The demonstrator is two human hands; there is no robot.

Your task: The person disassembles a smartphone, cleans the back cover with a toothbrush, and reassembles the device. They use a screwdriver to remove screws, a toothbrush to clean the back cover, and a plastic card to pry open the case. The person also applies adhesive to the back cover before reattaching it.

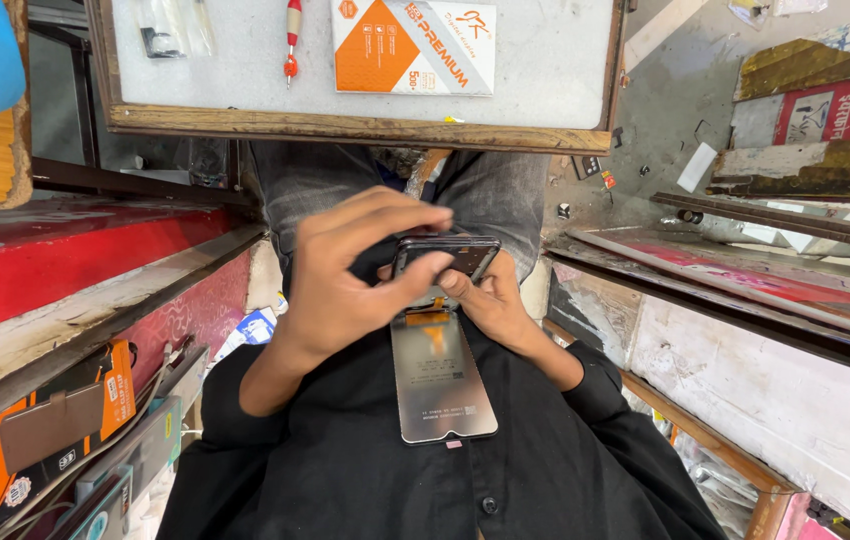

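My left hand (345,280) and my right hand (497,303) hold a dark phone body (448,254) over my lap, just below the workbench edge. The left fingers arch over its top and the left thumb presses on its near edge. My right hand grips it from the right and underneath. A detached display panel (442,385), silvery back up, hangs from the phone toward my black shirt. An orange flex strip (434,331) joins the two.
A white-topped workbench with a wooden frame (345,125) lies ahead, carrying an orange and white box (415,45), a red-handled screwdriver (292,35) and a small clear bag (165,30). Red shelves flank both sides. Orange boxes (55,430) sit at lower left.
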